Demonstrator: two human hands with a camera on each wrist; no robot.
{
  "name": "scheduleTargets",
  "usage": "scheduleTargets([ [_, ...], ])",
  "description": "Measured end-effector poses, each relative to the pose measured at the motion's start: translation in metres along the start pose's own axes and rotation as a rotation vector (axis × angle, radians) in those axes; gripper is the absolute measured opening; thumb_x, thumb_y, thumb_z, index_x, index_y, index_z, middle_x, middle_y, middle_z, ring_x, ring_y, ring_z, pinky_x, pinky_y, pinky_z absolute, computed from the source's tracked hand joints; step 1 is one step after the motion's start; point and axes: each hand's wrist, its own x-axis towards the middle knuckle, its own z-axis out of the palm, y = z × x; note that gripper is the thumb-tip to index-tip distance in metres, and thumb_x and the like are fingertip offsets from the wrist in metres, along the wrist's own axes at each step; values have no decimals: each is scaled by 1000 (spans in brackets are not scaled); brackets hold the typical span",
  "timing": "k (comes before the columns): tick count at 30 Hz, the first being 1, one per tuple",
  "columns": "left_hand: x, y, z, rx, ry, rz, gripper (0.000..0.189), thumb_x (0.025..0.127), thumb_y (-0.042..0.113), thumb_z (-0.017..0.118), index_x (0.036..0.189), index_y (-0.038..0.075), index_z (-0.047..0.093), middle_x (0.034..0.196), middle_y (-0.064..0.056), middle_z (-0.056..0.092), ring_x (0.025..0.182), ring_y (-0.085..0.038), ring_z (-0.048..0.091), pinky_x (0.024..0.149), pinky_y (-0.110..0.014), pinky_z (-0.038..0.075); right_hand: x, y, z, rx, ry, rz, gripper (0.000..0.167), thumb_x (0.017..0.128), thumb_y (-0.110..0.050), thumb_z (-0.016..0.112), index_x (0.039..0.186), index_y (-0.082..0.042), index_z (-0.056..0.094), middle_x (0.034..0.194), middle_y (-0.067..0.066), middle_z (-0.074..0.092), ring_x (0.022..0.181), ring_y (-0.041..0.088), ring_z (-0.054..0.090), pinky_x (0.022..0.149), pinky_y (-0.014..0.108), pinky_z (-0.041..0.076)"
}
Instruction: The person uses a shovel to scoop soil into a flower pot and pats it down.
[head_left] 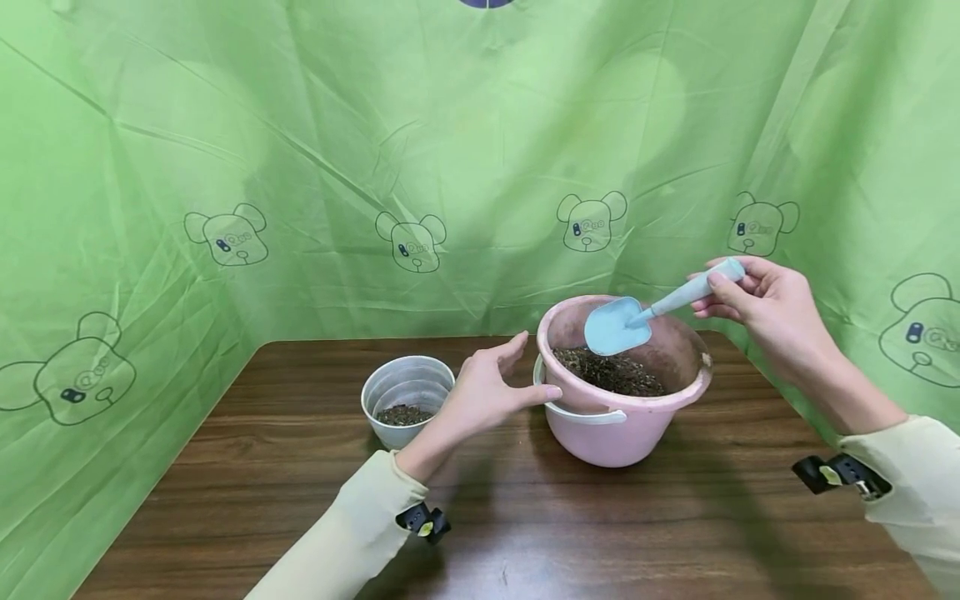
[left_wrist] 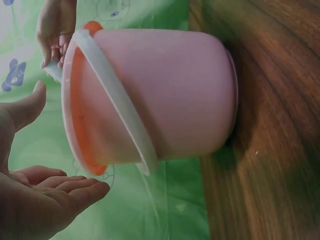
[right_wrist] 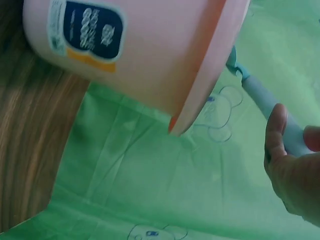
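A light blue toy shovel (head_left: 618,326) is held over the pink bucket (head_left: 611,437), its scoop above the dark soil (head_left: 611,372) inside. My right hand (head_left: 780,304) grips the shovel's handle near its end, to the right of the rim. At the bucket's left side is my left hand (head_left: 491,385), thumb and fingers spread apart, holding nothing. The thumb overlaps the bucket's rim in the head view; in the left wrist view the hand (left_wrist: 45,195) stands beside the bucket's mouth. The bucket's white handle (left_wrist: 117,100) hangs down against its side.
Left of the bucket stands a white plastic pot (head_left: 397,435) with a little soil (head_left: 403,415) at its bottom, partly behind my left forearm. Both stand on a brown wooden table (head_left: 285,483). Green cloth (head_left: 480,125) printed with bear heads encloses the back and sides.
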Motion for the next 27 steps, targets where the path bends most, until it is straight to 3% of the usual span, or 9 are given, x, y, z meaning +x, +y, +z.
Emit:
scheduleTargets([
  [8,6,-3,10,-24,3,16,93,83,44,91,158,11,48,158,-1,49,143,-16,47,117,-35,39,7,8,-15,-151,-44,-27,14,104,1,62,115,0,71,101,9,79,77,17,74,72,29,63],
  [15,8,-3,14,-14,23,10,93,81,45,92,158,13,50,155,0,52,143,-13,46,118,-36,38,10,13,-22,-512,-61,-56,19,107,-3,60,123,6,62,98,-3,78,76,12,74,70,24,61],
  [18,9,-2,15,-8,29,13,93,81,45,92,158,14,50,154,-1,54,143,-13,46,118,-36,39,12,14,-21,-617,-65,-54,24,107,-6,61,127,8,60,94,-3,76,76,10,73,69,21,61],
  [23,9,-1,16,0,37,21,91,82,46,91,158,16,52,151,-1,58,140,-14,50,116,-39,42,14,14,-19,-719,-66,-38,28,107,-9,62,130,6,60,89,-3,74,75,9,73,67,20,59],
  [27,9,0,17,5,38,15,90,82,46,91,157,16,52,149,-3,59,138,-15,52,114,-41,44,16,16,-18,-729,-83,-52,27,107,-7,62,130,7,61,90,2,74,74,8,72,66,21,59],
])
